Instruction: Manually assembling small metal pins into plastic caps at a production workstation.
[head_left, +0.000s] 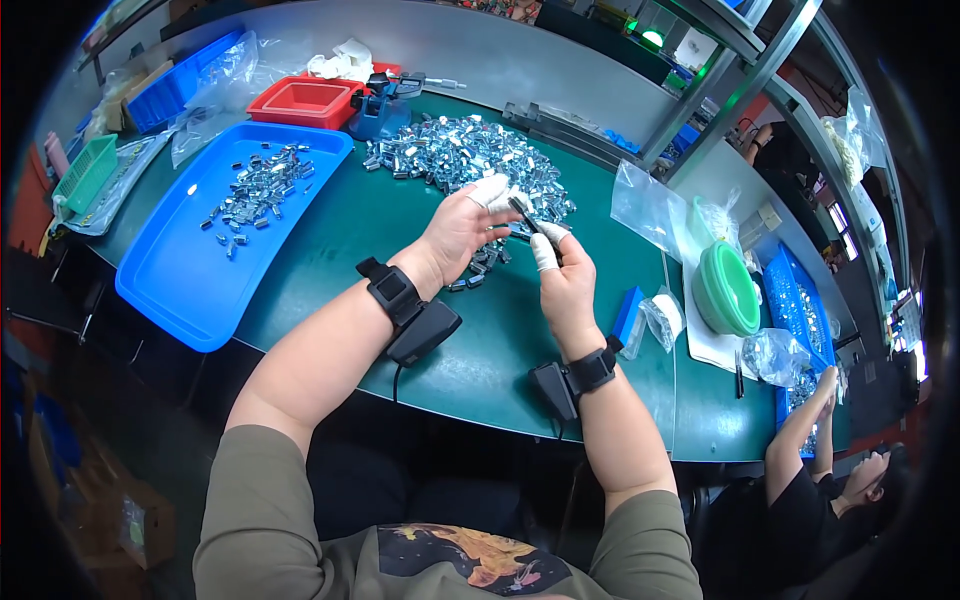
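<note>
Both my hands meet over the near edge of a large heap of small shiny metal parts (480, 150) on the green table. White finger covers sit on several fingertips. My right hand (568, 285) grips a slim black pen-shaped tool (524, 214), its upper end pointing up and left toward my left fingers. My left hand (458, 232) is turned palm inward, its covered fingertips pinched close to that end; whatever they hold is too small to make out. A few loose metal parts (483, 264) lie below my hands.
At left a blue tray (190, 290) holds more metal parts. Behind it stand a red bin (305, 103) and a blue micrometer stand (380, 112). To the right are a small blue box (628, 315), green bowls (728, 290) and a black pen (739, 375). A co-worker (830, 490) sits at far right.
</note>
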